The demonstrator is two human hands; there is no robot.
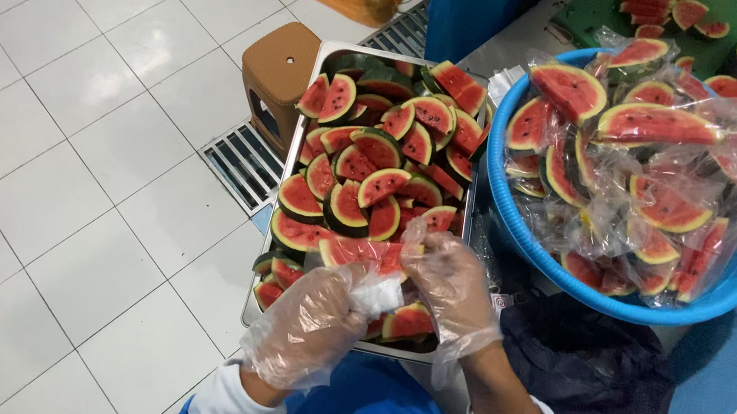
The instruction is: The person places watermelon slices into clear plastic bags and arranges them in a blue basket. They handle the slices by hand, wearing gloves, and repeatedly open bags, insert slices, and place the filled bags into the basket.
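Both gloved hands bagging a watermelon slice over the tray

The left hand and right hand pinch a clear bag shut around the slice, held between them above the steel tray, with the blue basin just right

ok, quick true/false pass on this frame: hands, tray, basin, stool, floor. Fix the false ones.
1. Both hands wear clear disposable gloves. True: left hand, right hand.
2. The hands hold a watermelon slice in a thin clear bag. True.
3. The metal tray holds bagged slices. False: its slices lie loose, unbagged.
4. The blue basin holds whole melons. False: it holds bagged slices.
5. A brown stool stands left of the tray. True.
6. The floor is bare concrete. False: white tiles with a drain grate.
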